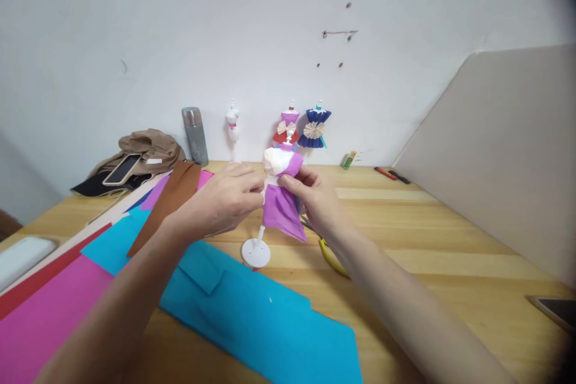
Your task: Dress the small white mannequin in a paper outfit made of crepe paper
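Observation:
A small white dress-form mannequin [282,159] wears a purple paper skirt [282,209] and a purple and cream top, and its round white base [256,252] is tilted off vertical. My right hand [310,195] grips the mannequin at the waist, thumb in front and fingers behind. On the other side, my left hand [234,195] is closed with its fingertips pinched against the waist. Whatever those fingertips hold is hidden. Behind my right wrist lie scissors with a yellow handle [332,257], partly covered.
Blue paper sheets [270,318], a brown strip [164,207] and pink sheets [58,306] spread over the table's left. Along the wall stand a grey flask [195,137], a bare mannequin [233,126] and two dressed ones, one in navy [317,127]. A phone [122,169] rests on a cap.

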`<control>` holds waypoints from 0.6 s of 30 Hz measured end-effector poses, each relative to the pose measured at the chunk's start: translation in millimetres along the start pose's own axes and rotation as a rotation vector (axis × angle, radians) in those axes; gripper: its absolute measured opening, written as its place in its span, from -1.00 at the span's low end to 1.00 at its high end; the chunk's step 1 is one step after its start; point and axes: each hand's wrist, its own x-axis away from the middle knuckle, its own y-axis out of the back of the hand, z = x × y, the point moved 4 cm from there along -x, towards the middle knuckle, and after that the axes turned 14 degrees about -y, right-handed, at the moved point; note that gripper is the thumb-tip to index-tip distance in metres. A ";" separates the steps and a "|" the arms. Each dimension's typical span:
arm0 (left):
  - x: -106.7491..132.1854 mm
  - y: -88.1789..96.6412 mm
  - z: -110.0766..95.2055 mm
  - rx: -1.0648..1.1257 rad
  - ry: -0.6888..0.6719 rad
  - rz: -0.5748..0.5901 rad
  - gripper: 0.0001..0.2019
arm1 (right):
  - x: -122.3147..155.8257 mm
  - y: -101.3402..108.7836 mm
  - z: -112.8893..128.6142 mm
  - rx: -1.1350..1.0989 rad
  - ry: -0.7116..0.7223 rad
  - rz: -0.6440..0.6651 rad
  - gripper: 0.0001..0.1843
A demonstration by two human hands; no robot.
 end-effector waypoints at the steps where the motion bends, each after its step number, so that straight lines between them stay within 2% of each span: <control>1: -0.2 0.3 0.0 0.049 0.000 0.011 -0.68 | 0.2 -0.3 0.1 0.003 0.002 0.001 -0.76; 4: 2.0 1.2 0.5 0.319 0.079 0.045 -0.73 | 0.0 -0.4 -1.0 0.012 -0.009 -0.001 -0.74; 6: 5.7 0.9 3.0 0.466 0.258 0.065 -0.75 | -0.6 0.4 -2.2 0.003 -0.020 -0.010 -0.72; 9: 11.4 3.7 8.4 0.385 0.599 0.014 -0.68 | -1.3 0.9 -3.0 -0.013 -0.028 -0.022 -0.70; 11: 9.8 5.9 7.3 0.235 0.692 0.006 -0.71 | -0.9 0.1 -2.3 -0.006 -0.027 -0.022 -0.71; 13: 3.5 5.6 2.6 0.091 0.661 0.044 -0.76 | 0.0 -0.8 -1.2 0.010 -0.024 -0.024 -0.72; 18: -8.9 -1.9 -10.3 -0.202 0.466 0.134 -0.79 | 1.4 -1.3 0.7 0.054 0.001 -0.028 -0.74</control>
